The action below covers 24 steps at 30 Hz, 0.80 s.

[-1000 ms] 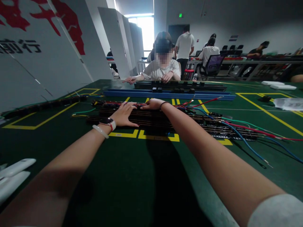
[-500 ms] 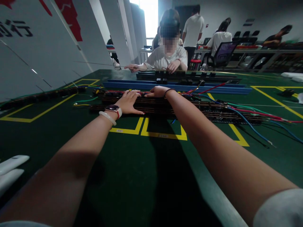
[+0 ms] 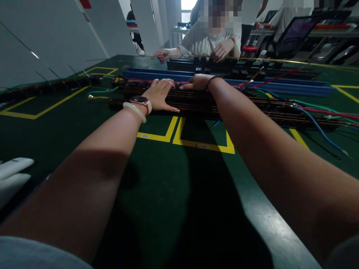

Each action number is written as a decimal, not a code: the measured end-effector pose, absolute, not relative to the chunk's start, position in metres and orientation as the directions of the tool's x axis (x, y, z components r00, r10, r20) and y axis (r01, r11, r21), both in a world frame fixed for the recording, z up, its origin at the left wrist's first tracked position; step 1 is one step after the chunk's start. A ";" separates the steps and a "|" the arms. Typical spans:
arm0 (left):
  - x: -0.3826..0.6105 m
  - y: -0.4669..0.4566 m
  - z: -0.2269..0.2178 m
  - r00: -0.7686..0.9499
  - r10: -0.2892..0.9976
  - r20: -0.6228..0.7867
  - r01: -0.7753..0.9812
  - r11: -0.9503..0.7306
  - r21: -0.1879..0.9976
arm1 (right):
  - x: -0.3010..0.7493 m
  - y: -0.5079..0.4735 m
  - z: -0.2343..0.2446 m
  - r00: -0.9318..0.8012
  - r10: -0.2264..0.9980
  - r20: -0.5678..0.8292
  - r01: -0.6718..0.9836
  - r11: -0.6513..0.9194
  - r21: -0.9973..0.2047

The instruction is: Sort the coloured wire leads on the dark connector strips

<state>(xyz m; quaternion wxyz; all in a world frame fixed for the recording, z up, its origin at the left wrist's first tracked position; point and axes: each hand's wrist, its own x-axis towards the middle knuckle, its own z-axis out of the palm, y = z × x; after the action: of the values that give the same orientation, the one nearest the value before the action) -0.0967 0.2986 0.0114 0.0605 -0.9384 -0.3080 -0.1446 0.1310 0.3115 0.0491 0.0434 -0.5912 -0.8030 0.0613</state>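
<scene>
A long dark assembly of parallel strips with copper-coloured edges (image 3: pixel 193 106) lies crosswise on the green table, wires along its far side. My left hand (image 3: pixel 158 95) rests over it with thumb and fingers spread, the thumb at the near edge and the fingertips on the far side. Just right of it, my right hand (image 3: pixel 199 82) is at the far side, fingers curled in, index finger pointing left near red wires. What lies under those fingers is hidden. A blue wire (image 3: pixel 319 127) and a red wire (image 3: pixel 316 109) trail off at the right end.
Behind the assembly lies a blue rail (image 3: pixel 303 86) with black parts beyond it. Across the table (image 3: pixel 157 179) sits a person in a white shirt (image 3: pixel 196 41). Another dark wired strip (image 3: pixel 50 86) is at the left. White objects (image 3: pixel 17 168) lie at the left edge.
The view has tilted down and come closer, so the table things stand higher in the picture. Both hands keep nearly the same place on the assembly.
</scene>
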 end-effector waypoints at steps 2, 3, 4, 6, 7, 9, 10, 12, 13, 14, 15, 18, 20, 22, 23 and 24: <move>-0.095 0.298 0.013 0.761 0.569 0.313 0.605 -0.796 -0.026 | 0.131 0.313 0.049 -0.281 0.959 -0.033 0.955 0.276 -0.109; -0.095 0.297 0.013 0.759 0.571 0.314 0.608 -0.793 -0.028 | 0.132 0.314 0.050 -0.272 0.961 -0.053 0.959 0.266 -0.094; -0.094 0.296 0.014 0.758 0.572 0.314 0.610 -0.792 -0.031 | 0.132 0.314 0.051 -0.267 0.962 -0.056 0.961 0.261 -0.091; -0.094 0.294 0.016 0.756 0.575 0.314 0.614 -0.789 -0.033 | 0.132 0.314 0.052 -0.266 0.962 -0.059 0.962 0.260 -0.086; -0.093 0.294 0.016 0.753 0.577 0.315 0.617 -0.786 -0.034 | 0.132 0.315 0.053 -0.267 0.962 -0.059 0.962 0.262 -0.081; -0.093 0.294 0.017 0.744 0.585 0.322 0.627 -0.778 -0.038 | 0.133 0.316 0.053 -0.266 0.962 -0.059 0.963 0.262 -0.066; -0.093 0.295 0.017 0.738 0.590 0.329 0.635 -0.772 -0.041 | 0.133 0.317 0.053 -0.265 0.962 -0.060 0.964 0.262 -0.056; -0.092 0.297 0.016 0.734 0.592 0.333 0.642 -0.764 -0.058 | 0.133 0.318 0.054 -0.262 0.963 -0.067 0.965 0.260 -0.037; -0.092 0.298 0.016 0.737 0.590 0.331 0.643 -0.762 -0.073 | 0.132 0.319 0.054 -0.256 0.964 -0.068 0.967 0.255 -0.026; -0.092 0.299 0.016 0.741 0.587 0.326 0.642 -0.761 -0.091 | 0.132 0.319 0.054 -0.247 0.967 -0.068 0.969 0.246 -0.014; -0.092 0.300 0.016 0.746 0.583 0.321 0.641 -0.760 -0.109 | 0.131 0.319 0.054 -0.235 0.969 -0.069 0.972 0.236 -0.003; -0.093 0.301 0.015 0.748 0.575 0.331 0.641 -0.755 -0.137 | 0.130 0.320 0.056 -0.196 0.978 -0.068 0.980 0.199 0.028; -0.093 0.301 0.015 0.748 0.568 0.342 0.638 -0.757 -0.139 | 0.129 0.320 0.056 -0.186 0.980 -0.067 0.981 0.189 0.045; -0.093 0.301 0.014 0.752 0.560 0.348 0.631 -0.765 -0.132 | 0.129 0.320 0.056 -0.186 0.981 -0.061 0.980 0.189 0.060; -0.092 0.302 0.014 0.754 0.556 0.349 0.626 -0.769 -0.128 | 0.129 0.320 0.056 -0.189 0.980 -0.061 0.979 0.193 0.065; -0.092 0.303 0.014 0.754 0.554 0.353 0.624 -0.771 -0.124 | 0.128 0.320 0.056 -0.191 0.980 -0.062 0.978 0.195 0.069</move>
<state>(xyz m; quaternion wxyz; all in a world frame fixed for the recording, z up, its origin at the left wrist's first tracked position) -0.0924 0.3025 0.0137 0.1176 -0.9291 -0.3170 -0.1497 0.1282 0.3200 0.0559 -0.0462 -0.6343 -0.7717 -0.0071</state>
